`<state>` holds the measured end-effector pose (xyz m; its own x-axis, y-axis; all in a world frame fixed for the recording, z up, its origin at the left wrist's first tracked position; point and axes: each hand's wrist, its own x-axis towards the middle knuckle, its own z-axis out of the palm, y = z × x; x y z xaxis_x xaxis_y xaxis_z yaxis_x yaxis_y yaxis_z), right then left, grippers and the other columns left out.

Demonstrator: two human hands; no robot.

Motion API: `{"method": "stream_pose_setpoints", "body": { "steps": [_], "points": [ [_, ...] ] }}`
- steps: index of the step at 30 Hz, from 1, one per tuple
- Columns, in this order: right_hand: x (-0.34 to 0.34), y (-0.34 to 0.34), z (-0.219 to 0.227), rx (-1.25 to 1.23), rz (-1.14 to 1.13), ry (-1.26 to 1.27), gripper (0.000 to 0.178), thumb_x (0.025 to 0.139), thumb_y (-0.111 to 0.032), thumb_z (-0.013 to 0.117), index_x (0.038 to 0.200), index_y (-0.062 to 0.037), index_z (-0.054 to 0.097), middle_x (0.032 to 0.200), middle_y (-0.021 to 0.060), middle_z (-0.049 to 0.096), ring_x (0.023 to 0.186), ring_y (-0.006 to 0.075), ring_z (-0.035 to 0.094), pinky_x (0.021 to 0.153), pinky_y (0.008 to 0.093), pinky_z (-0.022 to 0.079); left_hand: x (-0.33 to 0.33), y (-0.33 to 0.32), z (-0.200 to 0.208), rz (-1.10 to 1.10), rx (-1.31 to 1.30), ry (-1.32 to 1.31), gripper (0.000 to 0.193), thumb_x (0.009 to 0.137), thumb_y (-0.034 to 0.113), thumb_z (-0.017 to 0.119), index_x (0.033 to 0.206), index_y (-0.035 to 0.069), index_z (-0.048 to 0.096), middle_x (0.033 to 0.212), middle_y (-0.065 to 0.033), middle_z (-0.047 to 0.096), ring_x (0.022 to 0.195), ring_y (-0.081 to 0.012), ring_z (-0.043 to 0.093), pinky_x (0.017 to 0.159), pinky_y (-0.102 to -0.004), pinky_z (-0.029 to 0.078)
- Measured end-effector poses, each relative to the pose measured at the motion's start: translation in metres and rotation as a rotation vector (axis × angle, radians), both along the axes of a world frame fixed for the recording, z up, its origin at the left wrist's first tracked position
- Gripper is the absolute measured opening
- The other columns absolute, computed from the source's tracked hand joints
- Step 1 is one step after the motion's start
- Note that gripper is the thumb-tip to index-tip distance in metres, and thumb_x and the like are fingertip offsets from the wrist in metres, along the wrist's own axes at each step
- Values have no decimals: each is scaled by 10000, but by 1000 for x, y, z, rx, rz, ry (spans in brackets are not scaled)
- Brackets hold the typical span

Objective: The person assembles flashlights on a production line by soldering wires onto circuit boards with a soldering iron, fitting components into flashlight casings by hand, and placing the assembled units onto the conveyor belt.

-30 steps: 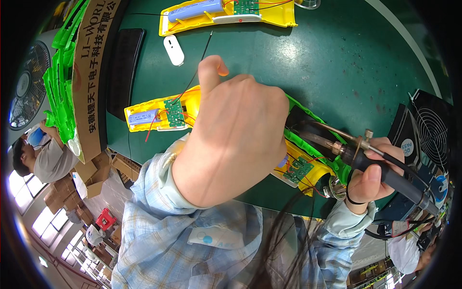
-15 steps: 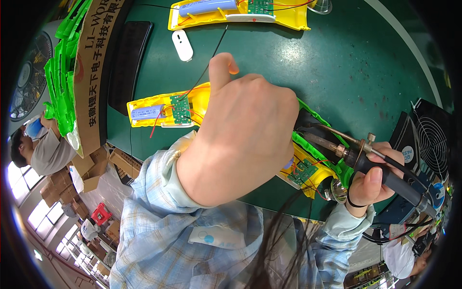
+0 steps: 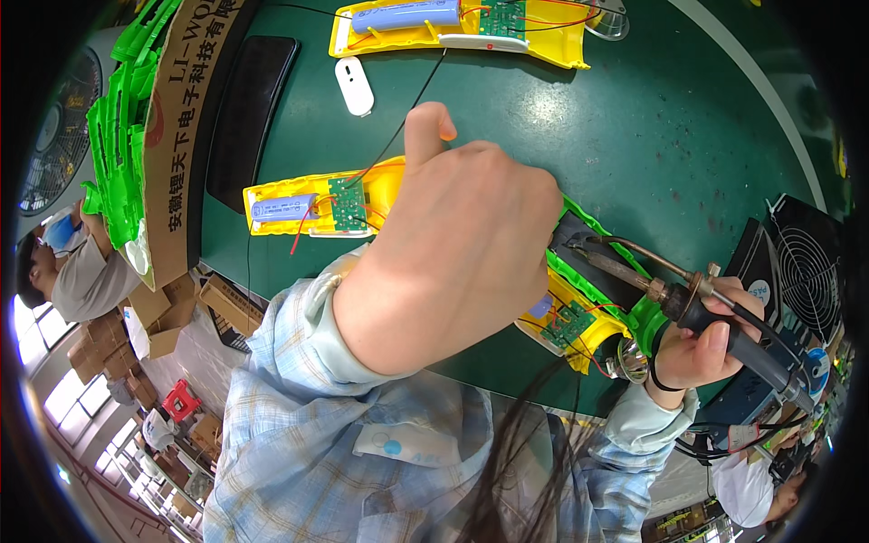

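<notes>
My left hand (image 3: 448,249) is curled in the middle, back upward, over one end of a green plastic shell (image 3: 647,319) holding a dark panel (image 3: 625,288). One finger is crooked outward; the other fingertips, and whatever they pinch, are hidden. My right hand (image 3: 697,357) grips a soldering iron (image 3: 747,355) with a thin metal tube along its side. Its tip points left over the dark panel, close to my left hand. Partly beneath the green shell lies a yellow housing (image 3: 593,348) with a green circuit board (image 3: 570,326), wires and a clear round lens (image 3: 626,359).
Another yellow housing (image 3: 394,181) with a blue battery cell (image 3: 283,208) lies left; a third (image 3: 557,45) is at the far edge. Nearby are a white oval piece (image 3: 354,86), a black phone (image 3: 253,122), a carton (image 3: 186,136) of green shells (image 3: 118,181), and a fan grille (image 3: 806,258).
The soldering iron's tip has drawn slightly away from my left hand, and more of the dark panel shows. The whole view has shifted a little. My left hand keeps its curled pose.
</notes>
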<state>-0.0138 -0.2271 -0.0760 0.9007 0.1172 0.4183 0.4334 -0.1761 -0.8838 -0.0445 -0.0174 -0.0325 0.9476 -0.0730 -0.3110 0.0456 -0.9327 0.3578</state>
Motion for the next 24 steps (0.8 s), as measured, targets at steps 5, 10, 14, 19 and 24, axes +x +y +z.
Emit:
{"method": "stream_pose_setpoints", "body": {
  "steps": [5,10,14,19,24],
  "points": [
    [-2,2,2,9,2,1,370,753,-351,577,723,3,475,698,82,483,573,189,503,528,287,400,-2,5,2,-22,-34,-10,70,687,142,605,651,92,639,537,-39,532,625,-185,513,797,-362,243],
    [-1,-3,6,-58,199,-13,259,782,-224,501,804,30,458,779,109,463,634,209,487,591,336,434,0,7,2,-33,-79,-17,149,717,243,641,683,98,642,551,-9,544,609,-171,514,793,-348,241],
    [2,-8,9,-6,173,-53,262,767,-217,515,808,35,458,777,107,459,636,209,491,566,324,433,1,10,4,53,-149,-105,125,723,210,648,669,99,626,545,1,540,597,-160,510,774,-322,256],
    [11,-23,16,142,26,-243,286,724,-207,640,797,45,526,720,110,537,613,205,519,543,280,409,16,10,9,-54,-414,-405,88,722,124,643,693,62,588,597,-37,543,614,-199,514,642,-289,351],
    [20,-42,19,-229,19,-456,200,709,-103,639,820,28,536,671,125,565,568,244,553,531,303,445,19,-14,-10,-304,-303,-391,202,707,219,635,828,65,587,796,-64,571,807,-242,523,757,-350,356]
  ]
}}
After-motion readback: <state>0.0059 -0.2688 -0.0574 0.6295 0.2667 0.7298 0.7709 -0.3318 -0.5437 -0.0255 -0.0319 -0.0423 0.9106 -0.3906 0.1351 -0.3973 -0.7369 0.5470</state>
